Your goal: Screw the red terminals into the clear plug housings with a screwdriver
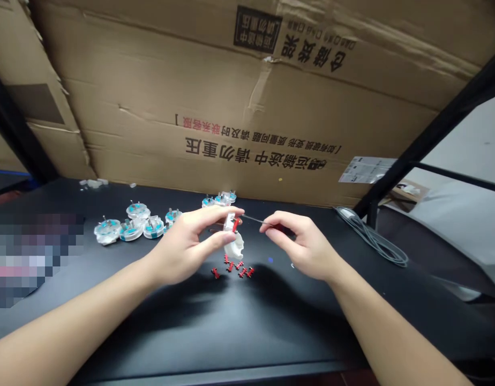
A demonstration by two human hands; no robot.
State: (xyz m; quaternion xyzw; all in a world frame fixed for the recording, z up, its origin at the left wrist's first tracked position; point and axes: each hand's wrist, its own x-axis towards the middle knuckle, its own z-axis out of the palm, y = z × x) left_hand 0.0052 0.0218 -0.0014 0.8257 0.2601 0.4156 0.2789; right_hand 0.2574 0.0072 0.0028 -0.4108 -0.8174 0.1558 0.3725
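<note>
Cardboard carton (pixel 247 118), coiled grey cable (pixel 372 236), black tabletop (pixel 392 321)

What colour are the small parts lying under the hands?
The small parts are red and black, best seen in the head view.

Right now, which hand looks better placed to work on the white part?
Probably the right hand: it holds a thin rod pointing at the white part, while the left hand holds that part.

Black tabletop (pixel 392 316) with small red parts (pixel 231 266), clear blue-marked discs (pixel 130 225), coiled grey cable (pixel 372 236)
</note>
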